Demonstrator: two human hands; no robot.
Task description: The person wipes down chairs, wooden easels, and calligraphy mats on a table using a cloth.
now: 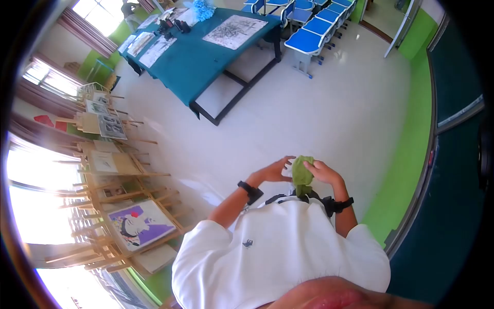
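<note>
A crumpled green cloth [302, 174] hangs in front of my waist, gripped near its right edge by my right hand [324, 172], thumb on top. Just left of the cloth is my left hand [277, 170], its fingers curved and apart. I cannot tell whether those fingertips touch the cloth. Black bands circle both wrists, and a white shirt [278, 242] covers my body below.
Ahead, a large table [190, 77] with a dark green cover holds ink paintings [235, 31]. Blue-topped desks [306, 41] stand behind it. Wooden easels with a purple portrait [141, 225] line the left, a dark board [458, 175] the right. Pale floor [329, 113] lies between.
</note>
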